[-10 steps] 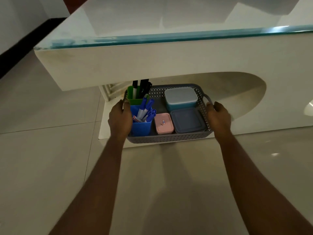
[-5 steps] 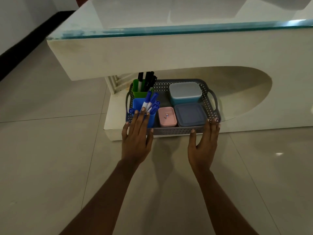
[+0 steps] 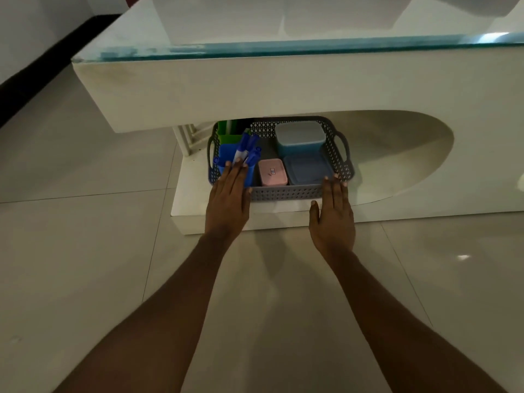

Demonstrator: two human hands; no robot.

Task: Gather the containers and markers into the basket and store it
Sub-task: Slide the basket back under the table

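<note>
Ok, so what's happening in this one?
A person's left hand and right hand lie flat, fingers straight, on the front edge of a grey basket sitting on the low shelf under a glass-topped table. The basket holds a blue cup of markers, a green cup, a pink box, a teal container and a grey container.

On the white table's lower shelf sits the grey perforated plastic basket. In it, at left, a green plastic cup stands behind a blue plastic cup of markers. Front middle is a small pink lidded box. At right, a teal lidded tub is behind a flat grey-blue lidded container.
</note>
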